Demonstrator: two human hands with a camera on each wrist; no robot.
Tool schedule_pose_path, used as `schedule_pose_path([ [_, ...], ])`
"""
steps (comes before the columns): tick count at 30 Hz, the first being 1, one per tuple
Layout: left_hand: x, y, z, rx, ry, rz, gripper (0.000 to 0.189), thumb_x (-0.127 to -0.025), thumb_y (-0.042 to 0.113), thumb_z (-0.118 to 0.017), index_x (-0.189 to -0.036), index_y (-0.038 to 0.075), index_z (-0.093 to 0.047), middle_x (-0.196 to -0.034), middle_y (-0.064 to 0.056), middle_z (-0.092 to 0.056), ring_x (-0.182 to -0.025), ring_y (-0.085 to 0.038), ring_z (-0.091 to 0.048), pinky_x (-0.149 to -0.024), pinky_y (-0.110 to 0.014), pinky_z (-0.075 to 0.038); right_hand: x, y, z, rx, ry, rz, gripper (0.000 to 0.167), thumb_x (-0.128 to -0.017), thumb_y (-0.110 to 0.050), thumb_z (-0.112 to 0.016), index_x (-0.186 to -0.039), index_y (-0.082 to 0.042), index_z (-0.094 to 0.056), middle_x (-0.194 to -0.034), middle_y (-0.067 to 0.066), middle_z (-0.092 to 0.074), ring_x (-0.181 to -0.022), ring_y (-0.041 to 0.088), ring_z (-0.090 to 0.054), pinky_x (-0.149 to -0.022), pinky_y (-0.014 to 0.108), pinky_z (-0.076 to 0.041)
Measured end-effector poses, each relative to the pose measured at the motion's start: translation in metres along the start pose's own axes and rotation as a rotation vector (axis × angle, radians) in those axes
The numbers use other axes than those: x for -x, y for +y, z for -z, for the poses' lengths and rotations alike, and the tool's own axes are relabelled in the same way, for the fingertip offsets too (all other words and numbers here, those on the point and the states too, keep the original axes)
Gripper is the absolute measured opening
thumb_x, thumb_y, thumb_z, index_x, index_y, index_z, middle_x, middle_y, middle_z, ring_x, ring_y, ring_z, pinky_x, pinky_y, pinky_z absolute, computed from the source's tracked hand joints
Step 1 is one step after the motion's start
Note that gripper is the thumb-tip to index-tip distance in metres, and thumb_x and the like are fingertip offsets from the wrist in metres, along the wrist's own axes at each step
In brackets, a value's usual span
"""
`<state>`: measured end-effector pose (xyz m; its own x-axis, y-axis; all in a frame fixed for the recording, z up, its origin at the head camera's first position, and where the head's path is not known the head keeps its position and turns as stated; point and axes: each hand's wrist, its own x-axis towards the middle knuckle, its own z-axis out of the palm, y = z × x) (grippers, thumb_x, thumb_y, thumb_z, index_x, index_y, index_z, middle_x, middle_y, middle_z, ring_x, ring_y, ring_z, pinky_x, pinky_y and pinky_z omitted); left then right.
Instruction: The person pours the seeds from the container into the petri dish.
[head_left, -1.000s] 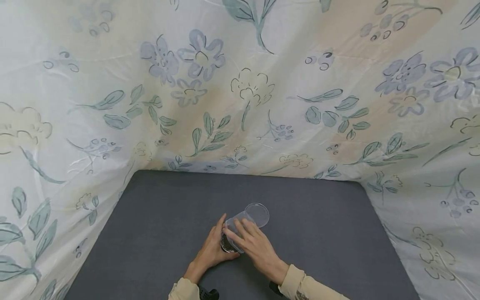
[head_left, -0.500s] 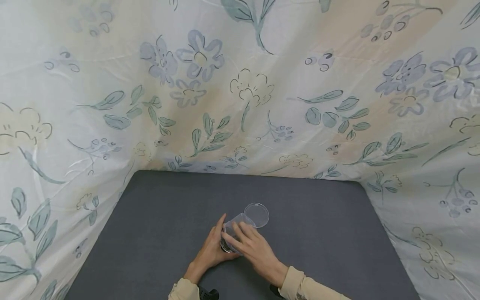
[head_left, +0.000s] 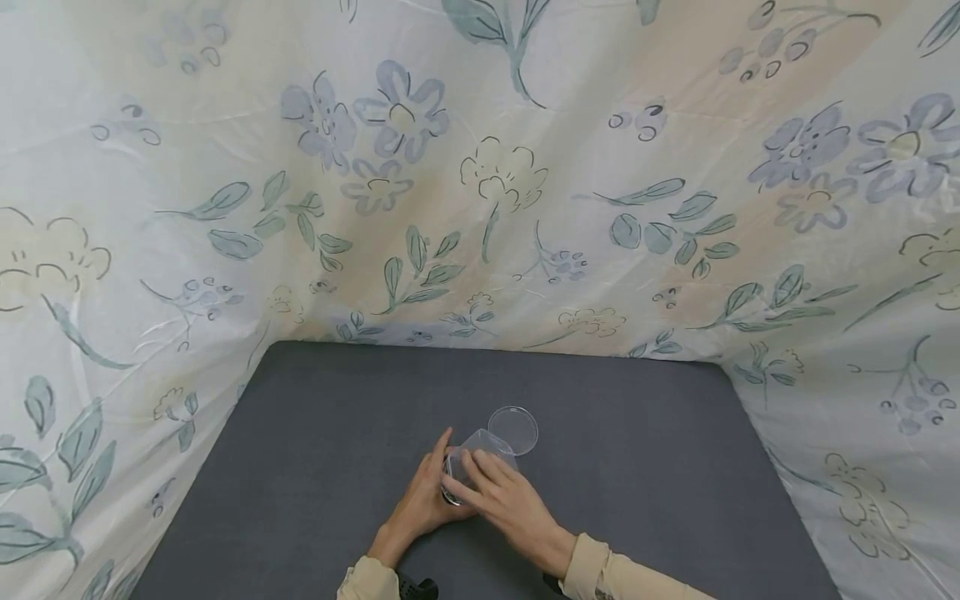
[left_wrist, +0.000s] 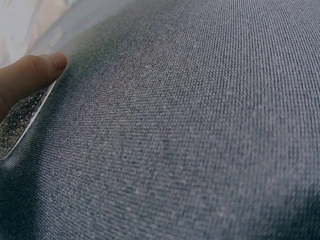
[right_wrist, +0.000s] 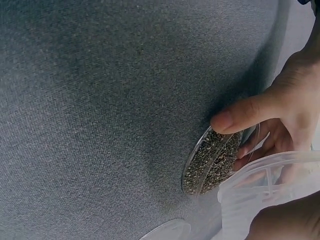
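My left hand [head_left: 426,498] grips a round clear container of small dark speckled grains [right_wrist: 212,165], its thumb [right_wrist: 245,115] along the rim and its fingers behind. In the left wrist view only one digit [left_wrist: 35,72] and a sliver of the grains [left_wrist: 20,117] show. With my right hand [head_left: 517,508] I hold a clear plastic tub [head_left: 486,443], tipped on its side with its mouth toward the grains. That tub's rim [right_wrist: 245,175] comes close to the grain container in the right wrist view. The tub partly covers the container in the head view.
Just beyond the tub, a round clear lid [head_left: 515,430] lies flat on the dark grey cloth-covered table [head_left: 360,400]. A floral curtain [head_left: 495,275] hangs behind the table and along both sides.
My right hand has turned the tub slightly and shifted it over the grain container, so fewer grains show in the head view. The left hand and the lid stay put.
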<state>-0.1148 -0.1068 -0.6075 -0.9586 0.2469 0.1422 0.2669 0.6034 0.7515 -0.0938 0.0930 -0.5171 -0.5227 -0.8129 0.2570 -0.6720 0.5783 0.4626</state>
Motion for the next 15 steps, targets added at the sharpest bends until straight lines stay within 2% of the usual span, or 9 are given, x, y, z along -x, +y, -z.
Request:
schedule_pose_path([
  [5, 0.0, 0.0, 0.0, 0.022, -0.02, 0.017, 0.128, -0.069, 0.043, -0.095, -0.164, 0.008, -0.017, -0.145, -0.017, -0.056, -0.127, -0.035, -0.057, -0.099, -0.058, -0.05, 0.0, 0.001, -0.001, -0.047, 0.006, -0.029, 0.107, -0.062, -0.032, -0.098, -0.15, -0.033, -0.038, -0.148, -0.001, -0.053, -0.134, 0.016, -0.052, -0.111, 0.027, -0.044],
  [8, 0.0, 0.0, 0.0, 0.036, -0.025, 0.025, 0.13, -0.067, 0.042, -0.096, -0.164, 0.008, -0.017, -0.147, -0.02, -0.053, -0.128, -0.037, -0.056, -0.099, -0.059, -0.05, 0.001, 0.003, -0.002, -0.108, 0.018, -0.065, 0.109, -0.061, -0.026, -0.098, -0.152, -0.03, -0.038, -0.148, 0.002, -0.053, -0.133, 0.019, -0.053, -0.108, 0.03, -0.049],
  [11, 0.0, 0.001, 0.0, 0.03, -0.014, 0.027, 0.131, -0.066, 0.04, -0.097, -0.164, 0.008, -0.017, -0.146, -0.023, -0.053, -0.127, -0.039, -0.056, -0.097, -0.059, -0.051, 0.002, 0.006, -0.004, -0.204, 0.072, -0.118, 0.11, -0.063, -0.015, -0.098, -0.153, -0.028, -0.036, -0.148, 0.005, -0.052, -0.131, 0.022, -0.053, -0.104, 0.035, -0.051],
  [15, 0.0, 0.002, -0.002, 0.014, 0.003, 0.029, 0.13, -0.065, 0.039, -0.097, -0.164, 0.007, -0.018, -0.144, -0.016, -0.057, -0.127, -0.036, -0.058, -0.097, -0.058, -0.052, 0.003, 0.011, -0.01, -0.334, 0.191, -0.222, 0.1, -0.068, 0.004, -0.09, -0.151, -0.023, -0.04, -0.143, 0.007, -0.056, -0.126, 0.025, -0.054, -0.1, 0.038, -0.052],
])
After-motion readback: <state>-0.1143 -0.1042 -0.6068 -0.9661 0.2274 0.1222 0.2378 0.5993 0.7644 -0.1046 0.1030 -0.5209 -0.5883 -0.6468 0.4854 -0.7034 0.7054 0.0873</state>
